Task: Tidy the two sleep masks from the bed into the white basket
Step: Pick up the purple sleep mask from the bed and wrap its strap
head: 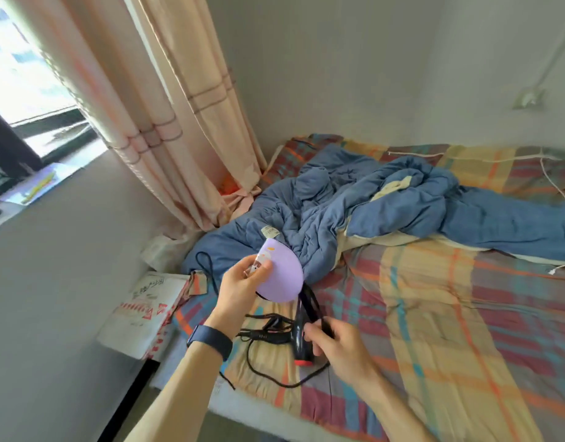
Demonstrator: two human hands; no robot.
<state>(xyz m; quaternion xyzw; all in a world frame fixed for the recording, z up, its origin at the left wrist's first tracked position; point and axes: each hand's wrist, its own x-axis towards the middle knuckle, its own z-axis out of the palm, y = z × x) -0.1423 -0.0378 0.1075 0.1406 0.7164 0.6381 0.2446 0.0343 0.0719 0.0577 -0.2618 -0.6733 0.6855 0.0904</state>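
1. The left hand (243,283) was raised above the near corner of the bed (434,314), its fingers and thumb closed on the edge of a lilac mask (282,275).
2. The mask was held clear of the bed, curved like a shell, with a small cartoon print beside the thumb.
3. A black strap (310,303) ran from the lower end of the mask down to the right hand (335,342).
4. The right hand was pinched shut on that strap, just above a black hair dryer (302,341).
5. The dryer lay on the plaid sheet under the hands, its red-rimmed end toward the near edge, with its black cord (275,371) looped loosely around it.
6. Whether the right hand touched the dryer could not be told.
7. A dark band (211,338) sat on the left wrist.
8. A blue quilt (386,202) was heaped across the far half of the bed, its nearest fold just behind the mask.
9. Only one mask could be made out; no white basket was in view.
10. A cardboard box (144,311) with red print stood beside the bed at the left, against the wall.
11. A striped peach curtain (166,116) hung from the window down to the head corner of the bed.
12. A white cable (466,156) lay along the far edge of the bed by the wall.
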